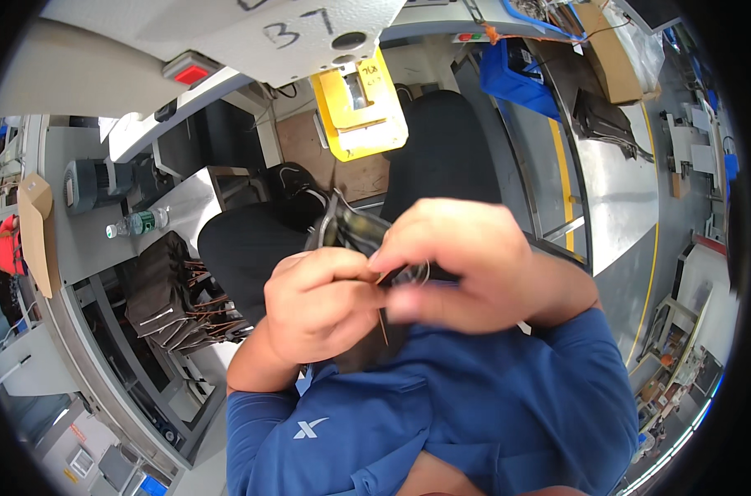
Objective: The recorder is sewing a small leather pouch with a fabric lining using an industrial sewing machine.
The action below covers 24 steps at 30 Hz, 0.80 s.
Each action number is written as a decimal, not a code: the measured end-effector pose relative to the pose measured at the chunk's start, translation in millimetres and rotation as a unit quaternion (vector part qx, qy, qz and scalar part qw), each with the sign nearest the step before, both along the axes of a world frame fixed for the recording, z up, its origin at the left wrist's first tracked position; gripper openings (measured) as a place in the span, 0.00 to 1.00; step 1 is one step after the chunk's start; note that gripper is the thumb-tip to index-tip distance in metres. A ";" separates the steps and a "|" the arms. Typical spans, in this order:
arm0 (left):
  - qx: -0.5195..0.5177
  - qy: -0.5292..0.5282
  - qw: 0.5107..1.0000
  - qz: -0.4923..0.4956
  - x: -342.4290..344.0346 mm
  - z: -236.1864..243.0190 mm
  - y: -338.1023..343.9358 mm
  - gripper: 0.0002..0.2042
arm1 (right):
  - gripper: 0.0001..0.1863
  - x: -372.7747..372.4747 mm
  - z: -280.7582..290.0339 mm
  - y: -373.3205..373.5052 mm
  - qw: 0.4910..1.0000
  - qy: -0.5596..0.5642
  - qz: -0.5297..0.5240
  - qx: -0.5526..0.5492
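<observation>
Close to my chest, my left hand [322, 302] is closed, pinching a dark, glossy, flexible piece [355, 229] whose folded end sticks up past my fingers. My right hand [466, 260] curls in against the left, with thumb and fingertips smeared by motion. A thin pale loop shows between its thumb and forefinger; what it grips there is not plain. Below the fingers hangs a thin orange-brown strand [385, 327]. To the left lies a stack of dark flat pieces [162, 289] with similar brown strands poking from its side.
Ahead, a white machine head [227, 37] overhangs a yellow plate [363, 116]. A plastic bottle [137, 222] lies on its side at the left, near a grey motor [98, 186]. On the right are a blue bin [516, 78] and more dark pieces [603, 120] on a pale surface.
</observation>
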<state>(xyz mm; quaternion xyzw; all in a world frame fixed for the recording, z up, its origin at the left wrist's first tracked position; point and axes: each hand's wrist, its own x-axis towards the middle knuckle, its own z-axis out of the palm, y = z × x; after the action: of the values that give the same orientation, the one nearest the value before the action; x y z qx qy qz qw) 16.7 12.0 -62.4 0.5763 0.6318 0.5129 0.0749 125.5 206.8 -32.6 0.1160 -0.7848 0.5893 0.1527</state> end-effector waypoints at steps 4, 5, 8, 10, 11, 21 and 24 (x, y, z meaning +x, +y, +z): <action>-0.097 -0.197 0.976 -0.014 6.2 14.0 -2.4 0.06 | 0.08 -16.7 -25.8 -6.3 0.877 -0.305 -0.008 -0.371; -0.133 -0.257 0.957 0.004 5.6 15.5 -4.3 0.06 | 0.08 -21.7 -37.3 -4.7 0.845 -0.347 0.025 -0.406; -0.096 -0.358 0.927 0.061 11.7 10.8 -4.1 0.03 | 0.08 -17.0 -57.5 -17.1 0.802 -0.362 0.054 -0.471; -0.097 -0.397 0.910 0.076 12.9 11.0 -5.3 0.03 | 0.08 -15.2 -58.8 -19.9 0.794 -0.372 0.051 -0.479; -0.100 -0.390 0.912 0.074 12.3 11.5 -5.6 0.04 | 0.08 -14.0 -59.2 -20.4 0.794 -0.361 0.046 -0.486; -0.107 -0.384 0.914 0.077 12.5 18.2 -6.9 0.06 | 0.07 -17.1 -55.3 -23.1 0.791 -0.388 0.080 -0.466; -0.110 -0.382 0.914 0.080 13.1 19.2 -6.7 0.05 | 0.07 -16.6 -55.1 -23.4 0.789 -0.383 0.080 -0.473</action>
<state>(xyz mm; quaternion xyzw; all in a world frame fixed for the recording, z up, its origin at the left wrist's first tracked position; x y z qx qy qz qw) 29.8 5.4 -43.2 0.2726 0.6514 0.6256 0.3317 108.9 183.4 -87.7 -0.1435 -0.3897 0.8932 -0.1722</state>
